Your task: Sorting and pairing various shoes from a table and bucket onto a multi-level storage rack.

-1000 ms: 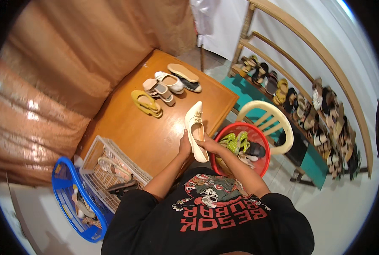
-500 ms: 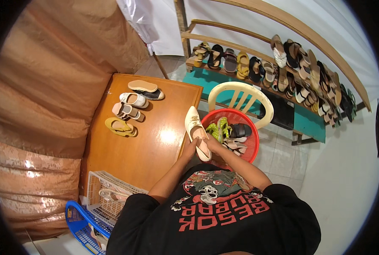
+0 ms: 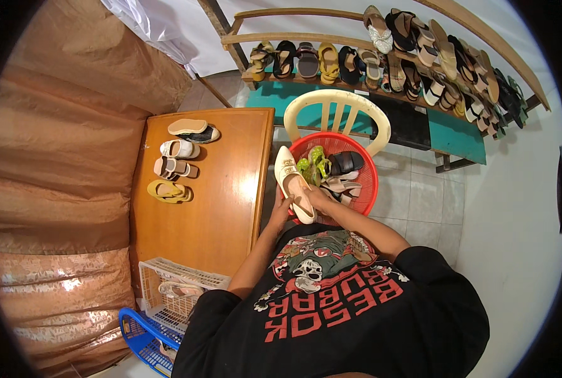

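Observation:
In front of my body, a cream pointed flat shoe (image 3: 286, 165) with a decoration on its upper is held by both hands, toe pointing away from me. My left hand (image 3: 281, 211) grips it along the left side near the heel. At the opposite side, my right hand (image 3: 319, 200) closes on it with the thumb at the opening. Just beyond and to the right stands a red plastic basket (image 3: 373, 189), holding yellow-green sandals (image 3: 319, 167), a black sandal (image 3: 346, 162) and pale strappy footwear (image 3: 346, 186).
A wooden table (image 3: 214, 195) at left bears a row of shoes (image 3: 179, 149). The basket rests on a cream plastic chair (image 3: 339, 98). Behind it, a shoe rack (image 3: 274, 74) holds many sandals. White (image 3: 186, 277) and blue (image 3: 143, 340) plastic baskets stand at lower left.
The view has shifted, so the rack, chair and basket sit higher in the picture. Both hands keep hold of the cream flat, which overlaps the red basket's left side.

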`<move>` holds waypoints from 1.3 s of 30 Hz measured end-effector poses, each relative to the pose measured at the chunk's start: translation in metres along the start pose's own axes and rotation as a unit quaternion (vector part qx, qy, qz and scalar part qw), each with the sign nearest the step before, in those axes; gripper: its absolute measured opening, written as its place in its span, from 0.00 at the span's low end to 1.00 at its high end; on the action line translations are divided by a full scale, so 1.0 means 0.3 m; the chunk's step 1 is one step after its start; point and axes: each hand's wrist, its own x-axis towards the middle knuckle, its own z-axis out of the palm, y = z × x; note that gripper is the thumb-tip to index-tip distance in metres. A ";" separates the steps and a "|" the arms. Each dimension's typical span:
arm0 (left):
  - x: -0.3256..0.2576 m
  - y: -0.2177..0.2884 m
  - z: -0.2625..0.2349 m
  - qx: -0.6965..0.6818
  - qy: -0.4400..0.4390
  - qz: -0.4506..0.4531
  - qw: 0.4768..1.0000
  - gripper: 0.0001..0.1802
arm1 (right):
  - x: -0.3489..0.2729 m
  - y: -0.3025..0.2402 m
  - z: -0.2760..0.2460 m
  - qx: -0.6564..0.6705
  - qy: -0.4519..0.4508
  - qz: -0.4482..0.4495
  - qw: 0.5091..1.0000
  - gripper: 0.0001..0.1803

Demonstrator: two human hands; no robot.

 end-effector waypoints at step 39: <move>0.151 -0.262 0.106 0.097 -0.203 -0.167 0.960 0.34 | -0.253 0.251 -0.022 0.206 0.315 0.069 0.924 0.38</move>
